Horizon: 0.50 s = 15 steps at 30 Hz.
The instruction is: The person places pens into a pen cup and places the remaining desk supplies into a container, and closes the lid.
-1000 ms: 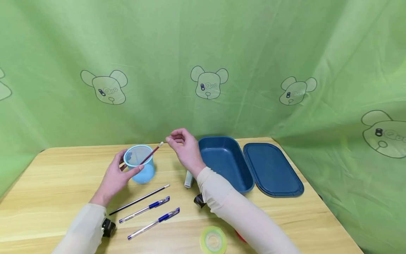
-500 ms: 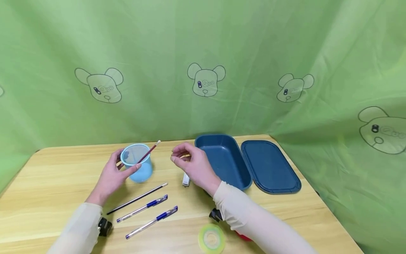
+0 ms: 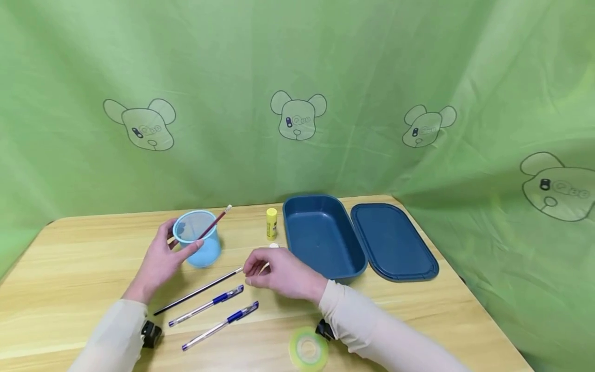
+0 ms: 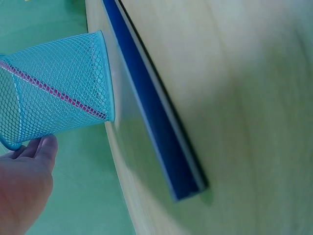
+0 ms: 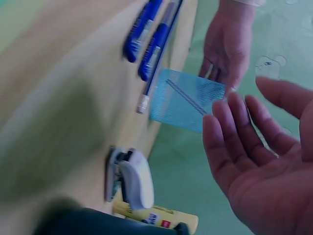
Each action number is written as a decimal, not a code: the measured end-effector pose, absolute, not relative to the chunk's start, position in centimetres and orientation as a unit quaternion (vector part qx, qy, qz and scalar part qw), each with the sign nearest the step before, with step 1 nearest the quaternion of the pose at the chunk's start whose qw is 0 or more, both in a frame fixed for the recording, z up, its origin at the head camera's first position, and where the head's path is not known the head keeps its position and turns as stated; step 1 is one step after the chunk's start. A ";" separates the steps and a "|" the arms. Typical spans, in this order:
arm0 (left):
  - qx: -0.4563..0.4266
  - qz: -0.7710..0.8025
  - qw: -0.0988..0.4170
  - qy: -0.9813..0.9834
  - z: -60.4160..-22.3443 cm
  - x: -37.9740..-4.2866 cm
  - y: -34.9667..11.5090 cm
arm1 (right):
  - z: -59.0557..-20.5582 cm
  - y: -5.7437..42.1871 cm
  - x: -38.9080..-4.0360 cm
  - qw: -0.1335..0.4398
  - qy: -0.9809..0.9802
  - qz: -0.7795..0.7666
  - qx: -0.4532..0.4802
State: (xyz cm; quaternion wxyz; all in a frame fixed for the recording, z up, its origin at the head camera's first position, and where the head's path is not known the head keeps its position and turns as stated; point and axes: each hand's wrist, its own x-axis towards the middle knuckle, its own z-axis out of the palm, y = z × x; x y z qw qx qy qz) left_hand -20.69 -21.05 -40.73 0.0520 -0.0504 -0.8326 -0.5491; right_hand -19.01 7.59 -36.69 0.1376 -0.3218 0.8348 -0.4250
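My left hand (image 3: 158, 261) grips a light-blue mesh pen cup (image 3: 204, 253) by its rim, thumb in front and fingers behind. A dark red pencil (image 3: 217, 221) leans inside the cup, eraser end sticking out. Over the table, my right hand (image 3: 283, 274) holds nothing, its fingers loosely bent beside the eraser end of a dark pencil (image 3: 200, 291). Two blue-capped pens (image 3: 206, 306) lie parallel to that pencil, nearer the front. In the right wrist view, the right hand's fingers (image 5: 239, 132) are relaxed and apart from everything.
A white stapler (image 5: 139, 178) is mostly hidden behind my right hand in the head view. A yellow glue stick (image 3: 271, 224) stands beside a dark blue box (image 3: 325, 243). The box's lid (image 3: 395, 243) lies to its right. A tape roll (image 3: 308, 349) lies near the front.
My right hand has moved from near the red pencil's eraser end down and forward to the dark pencil on the table. The glue stick has come into view. The left hand keeps its hold.
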 end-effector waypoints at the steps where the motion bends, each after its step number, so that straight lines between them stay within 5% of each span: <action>1: -0.050 -0.548 0.052 -0.833 -40.7 -20.7 -21.1 | -36.9 7.6 -18.9 0.147 0.832 -0.423 -0.328; 8: -0.051 -0.547 0.054 -0.834 -40.8 -20.7 -21.0 | -38.1 7.6 -18.4 0.193 0.836 -0.355 -0.371; 15: -0.045 -0.549 0.056 -0.833 -40.8 -20.7 -20.9 | -38.9 7.0 -18.0 0.148 0.876 -0.228 -0.398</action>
